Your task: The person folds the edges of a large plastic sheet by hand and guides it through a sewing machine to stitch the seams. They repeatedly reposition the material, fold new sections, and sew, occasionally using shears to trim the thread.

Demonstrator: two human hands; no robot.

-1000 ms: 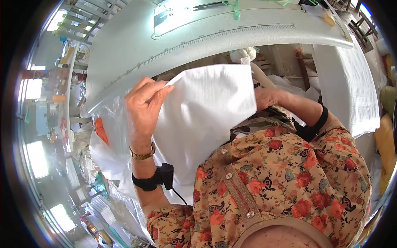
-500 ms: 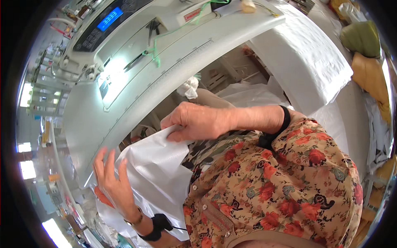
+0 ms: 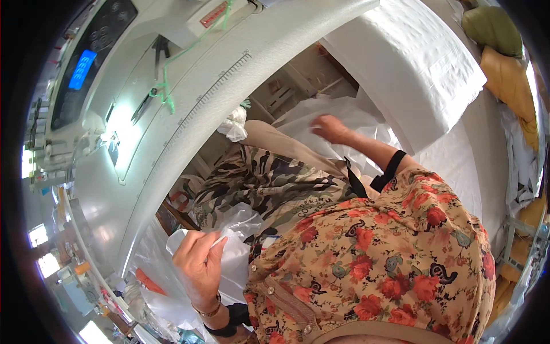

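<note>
White sheet [image 3: 234, 265]: one visible piece was at the left hand's fingertips, its edge pinched there; the rest hung beside and below that hand, before the floral shirt [image 3: 366, 258].
Left hand [image 3: 200, 258]: thumb and fingers were closed together on the sheet edge.
Right hand [image 3: 329, 128]: it was well apart from the white sheet, blurred, fingers partly curled; whether it held anything could not be told.
Translucent sheeting [image 3: 375, 121]: it lay loosely beneath and beside the right hand; layers could not be counted.
Orange piece [image 3: 150, 282]: one, just left of the left hand.
White bundle [image 3: 234, 124]: one, near the bench edge, between the two hands.
Black bands [image 3: 394, 166]: two, one per forearm.
Bench [image 3: 91, 192]: one, carrying one ruler scale [image 3: 212, 89] and green thread [image 3: 166, 94].
Blue display [image 3: 83, 70]: one, lit, upper left.
White pile [image 3: 418, 74]: one, upper right.
</note>
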